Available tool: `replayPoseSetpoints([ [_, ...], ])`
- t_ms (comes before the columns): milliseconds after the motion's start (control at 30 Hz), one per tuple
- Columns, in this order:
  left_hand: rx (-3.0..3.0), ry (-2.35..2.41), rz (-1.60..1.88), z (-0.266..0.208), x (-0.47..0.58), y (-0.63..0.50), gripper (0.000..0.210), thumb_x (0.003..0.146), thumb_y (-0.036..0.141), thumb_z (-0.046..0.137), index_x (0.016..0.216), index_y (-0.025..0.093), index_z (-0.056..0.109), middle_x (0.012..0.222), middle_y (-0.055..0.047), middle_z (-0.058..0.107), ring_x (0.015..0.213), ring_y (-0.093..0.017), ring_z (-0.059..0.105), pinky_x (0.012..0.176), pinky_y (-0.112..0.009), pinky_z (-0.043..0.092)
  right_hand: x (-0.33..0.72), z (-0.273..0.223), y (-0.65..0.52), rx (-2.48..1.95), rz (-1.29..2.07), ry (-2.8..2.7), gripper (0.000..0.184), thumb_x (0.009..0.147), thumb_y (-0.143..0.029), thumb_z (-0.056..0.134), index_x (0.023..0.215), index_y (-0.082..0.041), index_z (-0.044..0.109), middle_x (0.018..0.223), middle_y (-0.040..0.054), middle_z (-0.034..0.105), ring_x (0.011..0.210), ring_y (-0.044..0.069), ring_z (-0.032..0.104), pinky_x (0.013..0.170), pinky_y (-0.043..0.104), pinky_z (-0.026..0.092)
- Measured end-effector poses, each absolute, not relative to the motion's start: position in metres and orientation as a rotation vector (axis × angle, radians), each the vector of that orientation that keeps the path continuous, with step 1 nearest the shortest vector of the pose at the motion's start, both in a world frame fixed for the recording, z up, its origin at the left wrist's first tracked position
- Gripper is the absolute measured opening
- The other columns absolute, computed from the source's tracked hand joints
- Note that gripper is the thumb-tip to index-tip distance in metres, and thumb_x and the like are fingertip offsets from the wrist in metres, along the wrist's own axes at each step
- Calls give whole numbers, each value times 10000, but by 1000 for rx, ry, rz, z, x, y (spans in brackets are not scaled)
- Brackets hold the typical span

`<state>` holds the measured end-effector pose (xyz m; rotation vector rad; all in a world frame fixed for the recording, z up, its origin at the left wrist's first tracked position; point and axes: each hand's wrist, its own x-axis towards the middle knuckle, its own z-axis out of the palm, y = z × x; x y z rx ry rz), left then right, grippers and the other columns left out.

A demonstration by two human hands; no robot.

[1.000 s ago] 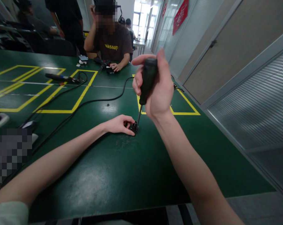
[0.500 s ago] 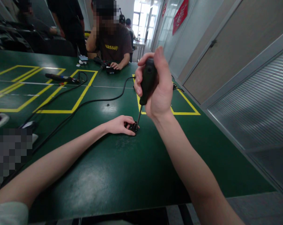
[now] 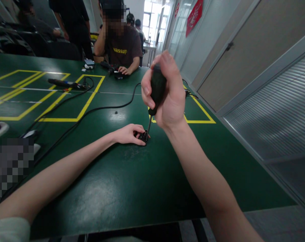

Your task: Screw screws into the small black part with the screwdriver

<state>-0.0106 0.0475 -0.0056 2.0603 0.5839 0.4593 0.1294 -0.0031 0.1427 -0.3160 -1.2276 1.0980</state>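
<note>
My right hand (image 3: 167, 89) is wrapped round the dark handle of a screwdriver (image 3: 158, 88), held nearly upright with a slight tilt. Its thin metal shaft runs down to a small black part (image 3: 143, 136) on the green table (image 3: 97, 201). The tip meets the right side of that part; exactly what it sits in is too small to tell. My left hand (image 3: 128, 134) grips the same part from the left between thumb and fingers, resting on the tabletop. A short round stub stands up from the part beside the shaft.
A black cable (image 3: 104, 107) crosses the table on the left. Farther back lie a dark pen-shaped tool (image 3: 66, 84) and yellow tape outlines (image 3: 92, 97). A small dark bit (image 3: 116, 112) lies beyond my left hand. Across the table sits a person (image 3: 123, 43) near a power drill (image 3: 112, 69).
My right hand has turned on the screwdriver handle, its fingers shifting a little to the left. My left hand and the black part stay in place.
</note>
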Motion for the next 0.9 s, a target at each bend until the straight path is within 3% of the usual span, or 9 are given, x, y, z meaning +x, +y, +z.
replayPoseSetpoints([
  [133, 2091, 581, 488, -8, -11, 47, 370, 798, 401, 833, 1099, 188, 814, 845, 5, 610, 688, -103, 541, 650, -226, 445, 131, 140, 4, -302, 1077, -1234, 587, 832, -850, 592, 776, -265, 581, 617, -34, 515, 389, 88, 381, 360, 280, 247],
  [233, 2102, 571, 506, -10, -11, 47, 357, 806, 423, 826, 1077, 191, 818, 842, -4, 618, 711, -115, 559, 666, -231, 451, 132, 140, 6, -305, 1081, -1229, 616, 839, -876, 547, 781, -264, 593, 553, -53, 426, 366, 78, 293, 348, 270, 206],
  [333, 2105, 579, 525, -10, -11, 46, 357, 802, 426, 825, 1065, 185, 817, 821, 1, 601, 693, -112, 543, 648, -228, 436, 132, 141, 4, -325, 1083, -1197, 588, 802, -861, 620, 801, -283, 513, 502, -84, 397, 347, 80, 247, 338, 262, 186],
  [433, 2120, 598, 554, -9, -10, 44, 350, 795, 416, 824, 1048, 174, 818, 785, 14, 562, 676, -109, 520, 638, -228, 422, 131, 141, 3, -361, 1070, -1192, 568, 781, -815, 692, 809, -294, 467, 519, -87, 481, 346, 98, 320, 343, 266, 216],
  [533, 2151, 618, 584, -8, -9, 41, 337, 800, 427, 818, 1010, 163, 818, 765, 17, 539, 669, -110, 508, 631, -229, 413, 131, 142, 5, -425, 1070, -1221, 569, 804, -852, 621, 802, -291, 526, 612, -46, 576, 403, 113, 412, 370, 272, 309],
  [600, 2175, 630, 601, -8, -9, 40, 334, 806, 440, 814, 990, 161, 816, 759, 17, 534, 658, -108, 500, 617, -228, 402, 132, 143, 7, -431, 1085, -1235, 597, 812, -878, 576, 782, -281, 562, 616, -35, 545, 422, 112, 403, 375, 270, 320],
  [767, 2256, 642, 622, -9, -9, 39, 314, 820, 446, 801, 948, 160, 806, 759, 11, 557, 633, -108, 496, 608, -238, 396, 135, 144, 5, -376, 1082, -1216, 584, 833, -856, 577, 775, -276, 558, 543, -68, 387, 411, 107, 224, 382, 277, 182],
  [900, 2319, 643, 651, -8, -9, 38, 307, 845, 455, 770, 930, 161, 792, 753, 10, 565, 632, -112, 505, 618, -245, 404, 134, 143, 2, -497, 1029, -1209, 591, 787, -861, 623, 793, -297, 449, 527, -83, 392, 409, 125, 259, 408, 290, 216],
])
